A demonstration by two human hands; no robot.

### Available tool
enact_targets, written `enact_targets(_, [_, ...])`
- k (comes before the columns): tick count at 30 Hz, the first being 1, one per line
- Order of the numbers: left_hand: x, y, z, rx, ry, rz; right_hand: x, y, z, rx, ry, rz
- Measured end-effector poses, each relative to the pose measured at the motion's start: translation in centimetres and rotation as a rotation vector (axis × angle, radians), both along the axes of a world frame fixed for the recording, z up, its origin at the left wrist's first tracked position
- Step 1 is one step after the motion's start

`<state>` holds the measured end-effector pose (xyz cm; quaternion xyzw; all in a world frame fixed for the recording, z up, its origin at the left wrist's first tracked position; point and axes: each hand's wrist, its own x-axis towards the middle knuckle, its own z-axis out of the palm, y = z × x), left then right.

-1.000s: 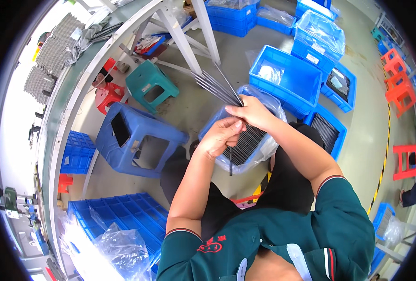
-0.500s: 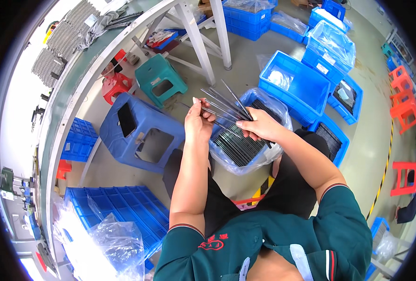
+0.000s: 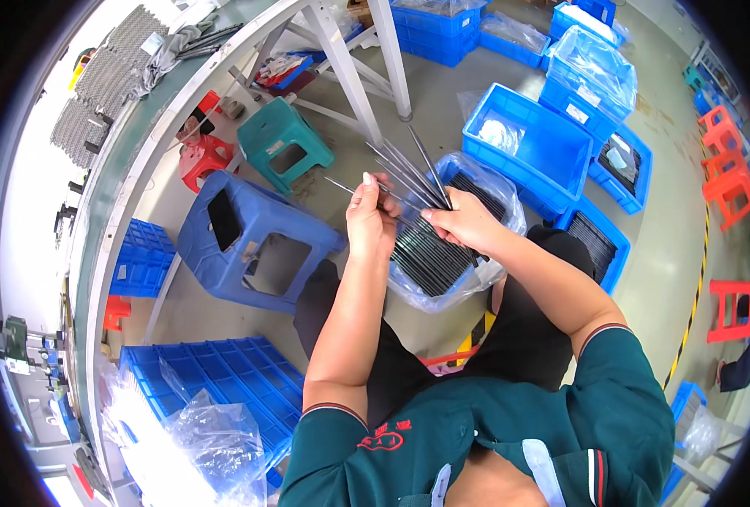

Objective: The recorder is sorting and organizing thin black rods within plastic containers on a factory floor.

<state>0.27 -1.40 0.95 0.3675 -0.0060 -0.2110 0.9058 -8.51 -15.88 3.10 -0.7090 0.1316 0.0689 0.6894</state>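
A fanned bunch of thin dark rods (image 3: 413,179) tilts above a plastic-lined blue bin (image 3: 410,282), a single rod (image 3: 339,183) slanting left of it; black rods (image 3: 432,260) lie side by side inside.

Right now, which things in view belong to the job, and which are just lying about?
In use:
right hand, gripping a fan of dark rods
left hand, at one thin rod
plastic-lined blue crate of rods

Apparently lying about:
black phone-like slab on blue stool
teal stool
crumpled clear plastic bag
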Motion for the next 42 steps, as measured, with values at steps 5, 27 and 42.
enact_targets(5, [-0.3, -0.1, 0.7, -0.077, -0.011, -0.032, -0.5, -0.6, 0.8, 0.303, 0.070, 0.062])
enact_targets(27, [-2.6, -1.1, 1.0, 0.122, 0.023, -0.521, 1.0, -2.7, 1.5, 0.464, -0.087, -0.130])
enact_targets(42, [-3.8, 0.2, 0.1, 0.078, 0.065, -0.825, 3.3, -14.0, 1.1, 0.503, -0.257, -0.574])
